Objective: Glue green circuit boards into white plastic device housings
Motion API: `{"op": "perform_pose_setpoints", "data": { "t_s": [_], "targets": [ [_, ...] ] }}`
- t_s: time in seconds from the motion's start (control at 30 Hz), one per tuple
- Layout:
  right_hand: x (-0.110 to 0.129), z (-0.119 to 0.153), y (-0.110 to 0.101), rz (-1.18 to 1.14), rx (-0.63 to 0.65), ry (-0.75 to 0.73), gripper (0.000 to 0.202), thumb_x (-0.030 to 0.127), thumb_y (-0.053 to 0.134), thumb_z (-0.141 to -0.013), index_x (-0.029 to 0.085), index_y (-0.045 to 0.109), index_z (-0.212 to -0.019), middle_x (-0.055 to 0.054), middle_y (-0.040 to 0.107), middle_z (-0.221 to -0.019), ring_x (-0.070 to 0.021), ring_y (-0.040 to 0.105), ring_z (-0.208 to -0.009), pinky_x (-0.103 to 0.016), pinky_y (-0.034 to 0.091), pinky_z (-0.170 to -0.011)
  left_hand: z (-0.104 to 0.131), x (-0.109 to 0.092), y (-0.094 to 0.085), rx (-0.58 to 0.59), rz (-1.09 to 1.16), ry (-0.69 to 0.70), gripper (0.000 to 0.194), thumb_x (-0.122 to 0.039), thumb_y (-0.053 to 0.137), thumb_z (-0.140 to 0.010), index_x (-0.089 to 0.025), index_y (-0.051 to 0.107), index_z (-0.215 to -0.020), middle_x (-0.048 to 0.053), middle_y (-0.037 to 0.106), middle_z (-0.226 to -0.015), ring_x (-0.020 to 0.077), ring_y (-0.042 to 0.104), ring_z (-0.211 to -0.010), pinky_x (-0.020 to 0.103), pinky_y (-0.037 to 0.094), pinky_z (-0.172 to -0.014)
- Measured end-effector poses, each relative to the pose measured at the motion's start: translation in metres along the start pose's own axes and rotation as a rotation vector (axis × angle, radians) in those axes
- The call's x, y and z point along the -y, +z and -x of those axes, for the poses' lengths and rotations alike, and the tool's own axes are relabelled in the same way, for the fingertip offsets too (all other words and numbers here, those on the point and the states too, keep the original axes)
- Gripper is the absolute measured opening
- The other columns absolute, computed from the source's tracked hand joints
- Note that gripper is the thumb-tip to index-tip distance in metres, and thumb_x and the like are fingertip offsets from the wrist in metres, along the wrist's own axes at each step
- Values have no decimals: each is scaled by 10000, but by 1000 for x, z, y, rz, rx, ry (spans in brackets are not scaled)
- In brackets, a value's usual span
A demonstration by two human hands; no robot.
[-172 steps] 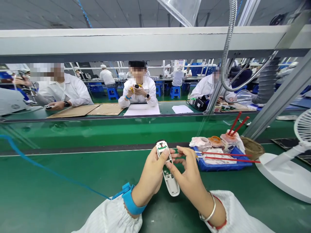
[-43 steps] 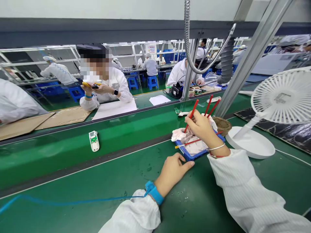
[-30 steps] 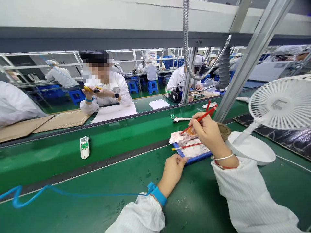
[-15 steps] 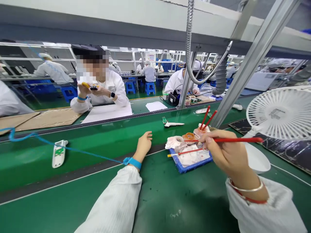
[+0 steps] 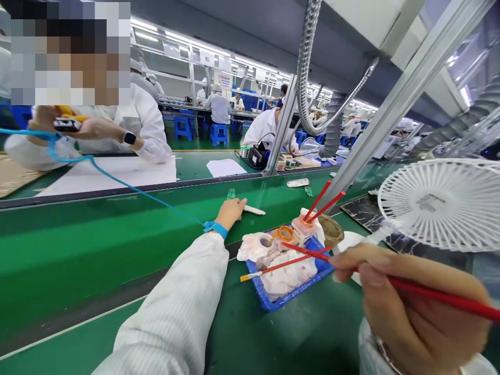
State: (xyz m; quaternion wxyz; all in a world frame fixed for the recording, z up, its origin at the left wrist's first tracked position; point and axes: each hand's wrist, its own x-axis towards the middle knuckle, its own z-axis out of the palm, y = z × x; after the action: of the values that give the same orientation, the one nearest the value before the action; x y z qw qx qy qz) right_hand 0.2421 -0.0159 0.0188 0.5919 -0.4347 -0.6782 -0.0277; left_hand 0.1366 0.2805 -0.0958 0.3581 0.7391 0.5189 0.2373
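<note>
Right hand (image 5: 417, 307) grips a red stick (image 5: 424, 289); left hand (image 5: 231, 211) is at the white casing (image 5: 254, 210).
The stick passes between thumb and fingers, and its thin end points over the blue tray (image 5: 273, 304). The casing lies on the green belt (image 5: 117, 245), directly at the left fingertips, and extends to the right of them; whether these fingers are closed on it, I cannot tell. One circuit board (image 5: 232, 194) lies just beyond this hand. Across the tray lies a brush (image 5: 279, 266).
</note>
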Motion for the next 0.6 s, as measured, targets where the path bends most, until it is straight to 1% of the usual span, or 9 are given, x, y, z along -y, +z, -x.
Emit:
{"op": "perform_pose_setpoints", "data": {
  "t_s": [0.07,0.17,0.2,0.27,0.33,0.37,0.47,0.53,0.6],
  "targets": [
    [0,0,0,-38,2,-8,398,-37,557,-742,207,579,-1057,-24,660,-852,-182,635,-683,-300,531,-531,2,9,-10,-98,-51,-20,287,-378,504,-873,-142,588,-1010,64,614,-1004,176,595,-880,382,490,-781],
    [2,-1,-2,-2,-86,-50,398,-43,574,-724,199,610,-1037,-13,679,-836,-165,640,-630,-280,538,-508,14,24,-33,-251,-98,-35,217,-341,547,-842,-141,607,-903,65,630,-945,192,586,-904,389,452,-819],
    [3,-2,-2,45,-122,-70,372,-20,596,-725,197,618,-1026,-9,686,-820,-159,641,-604,-274,538,-503,20,28,-42,-300,-100,-32,177,-315,567,-823,-147,608,-860,66,638,-904,202,587,-900,377,442,-816],
    [1,-5,-2,183,-138,-75,243,63,644,-740,199,639,-942,4,689,-734,-147,634,-548,-261,526,-486,37,35,-59,-388,-78,-12,104,-273,590,-782,-169,598,-795,61,647,-814,224,596,-881,342,428,-790],
    [-2,-9,1,295,-142,-43,92,164,672,-761,202,623,-829,14,669,-636,-145,632,-520,-251,504,-470,58,38,-75,-460,-28,15,74,-268,582,-765,-195,582,-774,48,646,-764,234,602,-860,312,421,-758],
    [-3,-11,2,325,-149,-13,72,204,671,-773,205,601,-787,23,651,-593,-144,630,-508,-249,494,-467,70,39,-83,-487,6,28,78,-279,572,-765,-204,575,-784,40,645,-763,231,604,-848,304,422,-746],
    [-5,-15,6,325,-218,47,123,275,650,-802,214,547,-776,42,615,-519,-140,612,-463,-250,467,-453,111,38,-102,-511,151,62,142,-328,543,-773,-220,554,-865,29,649,-826,209,610,-809,290,449,-708],
    [-5,-16,8,335,-247,58,126,294,639,-814,215,549,-775,39,612,-508,-149,616,-475,-261,468,-473,141,36,-111,-481,273,87,193,-362,520,-785,-231,527,-926,27,643,-921,190,620,-802,281,476,-675],
    [-4,-17,9,317,-227,38,126,299,629,-821,215,550,-771,20,634,-546,-170,642,-531,-278,486,-517,172,34,-116,-432,396,109,226,-389,507,-792,-240,497,-962,23,621,-993,171,627,-789,279,503,-652]
  ]
}}
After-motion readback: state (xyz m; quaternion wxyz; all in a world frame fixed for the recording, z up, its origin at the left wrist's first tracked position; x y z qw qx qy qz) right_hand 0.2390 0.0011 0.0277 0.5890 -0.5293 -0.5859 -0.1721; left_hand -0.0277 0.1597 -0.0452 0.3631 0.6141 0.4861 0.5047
